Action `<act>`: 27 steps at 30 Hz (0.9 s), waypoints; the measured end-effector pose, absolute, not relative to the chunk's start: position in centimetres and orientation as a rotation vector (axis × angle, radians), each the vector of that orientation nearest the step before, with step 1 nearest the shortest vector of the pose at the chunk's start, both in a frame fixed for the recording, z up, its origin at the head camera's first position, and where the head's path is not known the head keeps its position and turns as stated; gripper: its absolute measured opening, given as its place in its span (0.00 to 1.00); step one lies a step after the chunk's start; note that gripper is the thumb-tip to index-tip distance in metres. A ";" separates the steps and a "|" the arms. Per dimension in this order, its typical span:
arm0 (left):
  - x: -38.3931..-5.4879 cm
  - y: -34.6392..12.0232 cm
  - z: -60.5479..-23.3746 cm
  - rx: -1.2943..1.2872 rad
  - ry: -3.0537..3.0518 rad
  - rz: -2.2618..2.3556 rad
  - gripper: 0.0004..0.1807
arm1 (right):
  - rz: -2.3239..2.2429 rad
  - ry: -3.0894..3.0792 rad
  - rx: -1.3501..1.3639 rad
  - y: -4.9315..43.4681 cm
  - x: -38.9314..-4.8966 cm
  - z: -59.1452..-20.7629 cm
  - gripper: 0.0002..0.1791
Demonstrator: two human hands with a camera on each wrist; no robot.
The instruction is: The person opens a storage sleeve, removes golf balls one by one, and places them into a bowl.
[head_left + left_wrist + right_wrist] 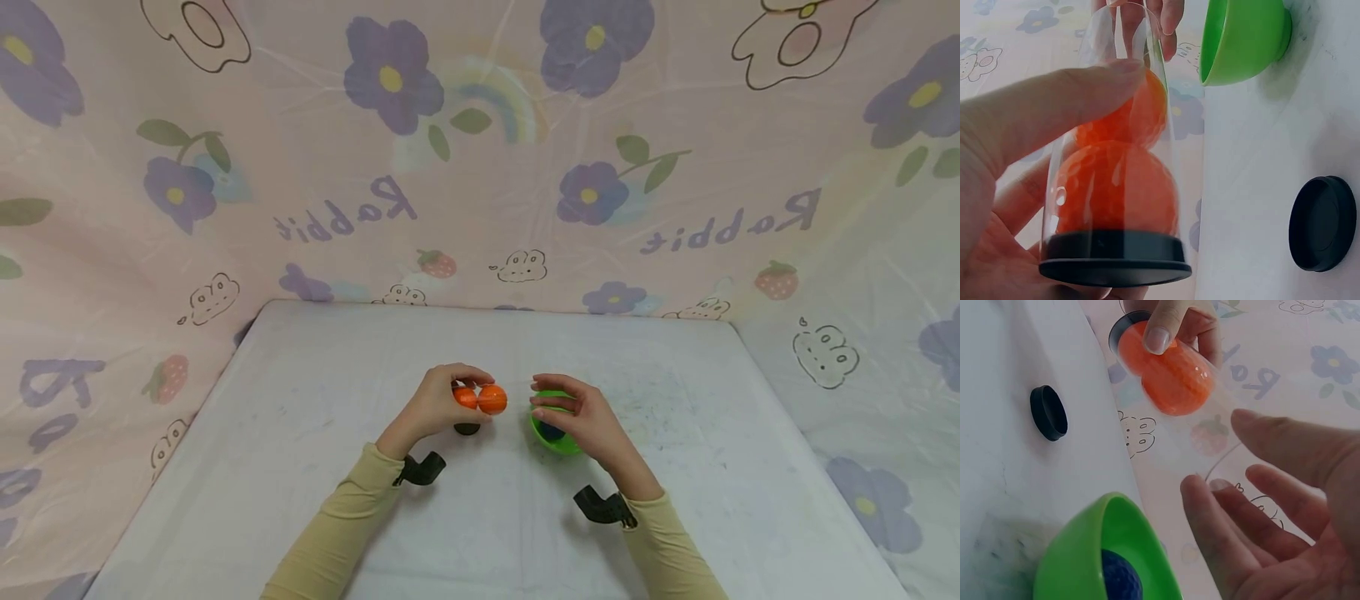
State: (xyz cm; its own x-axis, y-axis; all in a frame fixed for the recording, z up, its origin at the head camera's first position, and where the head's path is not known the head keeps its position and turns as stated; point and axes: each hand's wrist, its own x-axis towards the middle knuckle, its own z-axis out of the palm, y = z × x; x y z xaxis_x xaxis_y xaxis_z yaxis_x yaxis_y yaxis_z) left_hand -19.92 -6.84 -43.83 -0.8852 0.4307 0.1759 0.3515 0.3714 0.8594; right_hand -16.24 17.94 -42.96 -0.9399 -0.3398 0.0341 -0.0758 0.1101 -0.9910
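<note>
My left hand (435, 406) grips a clear plastic tube (1179, 434), thumb on one side and fingers behind. Two orange dimpled balls, like golf balls (1116, 187), sit in line inside it against a black end cap (1116, 257). The tube lies roughly sideways, its uncapped end toward my right hand (588, 421). Around that rim, my right thumb and fingers are spread and loosely bent, holding no ball; whether they touch the rim I cannot tell. Below the right hand is a green bowl (1241, 44) with a dark blue dimpled ball (1121, 575) in it.
A loose black cap (1322, 224) lies on the white-covered table (480, 525) below the left hand, left of the bowl. Patterned cloth (487, 167) hangs at the back and both sides. A black wrist mount (423, 469) projects from each forearm.
</note>
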 end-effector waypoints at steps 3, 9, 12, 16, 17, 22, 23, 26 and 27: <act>-20.0 -6.8 -43.8 0.732 2.537 1.559 0.26 | -1.912 2.208 -0.409 18.1 -16.5 -43.4 0.25; -20.1 -6.8 -43.6 0.750 2.554 1.547 0.26 | -1.915 2.222 -0.415 18.2 -16.5 -43.6 0.25; -20.2 -6.7 -43.6 0.764 2.569 1.529 0.26 | -1.926 2.200 -0.412 18.3 -16.4 -43.5 0.25; -20.2 -6.7 -43.6 0.779 2.588 1.505 0.26 | -1.931 2.186 -0.407 18.3 -16.4 -43.6 0.25; -20.2 -6.6 -43.5 0.786 2.589 1.505 0.26 | -1.932 2.184 -0.406 18.3 -16.4 -43.6 0.25; -20.2 -6.6 -43.4 0.786 2.588 1.500 0.25 | -1.952 2.160 -0.394 18.4 -16.5 -43.8 0.25; -20.2 -6.6 -43.4 0.786 2.588 1.496 0.25 | -1.956 2.153 -0.390 18.4 -16.5 -43.8 0.25; -20.2 -6.5 -43.2 0.785 2.592 1.474 0.25 | -1.962 2.145 -0.372 18.4 -16.5 -44.0 0.25; -20.2 -6.5 -43.2 0.788 2.595 1.468 0.25 | -1.961 2.145 -0.364 18.5 -16.5 -44.0 0.25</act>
